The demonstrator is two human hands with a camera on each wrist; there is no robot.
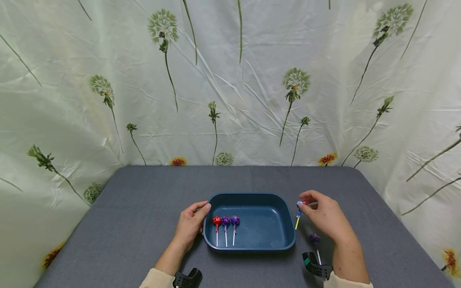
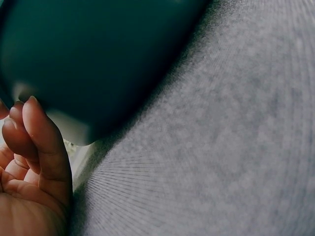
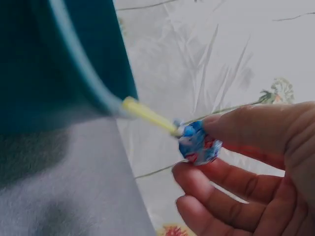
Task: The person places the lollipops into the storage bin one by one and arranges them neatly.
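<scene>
Nearby, one red-wrapped lollipop (image 1: 217, 221) and two purple-wrapped lollipops (image 1: 235, 221) with white sticks lie in the left part of a dark-blue, round-cornered tray (image 1: 264, 222); a dark-purple lollipop (image 1: 315, 238) lies beneath the right forearm's black wrist mount (image 1: 317, 267). The right hand (image 1: 327, 215) pinches a blue-wrapped, yellow-stick lollipop (image 3: 192, 142) just beside the tray's right rim, which bars the inside. Its long axis runs near-to-far, stick pointing nearward, slightly left. The left hand (image 1: 191, 225) grips the tray's left edge.
</scene>
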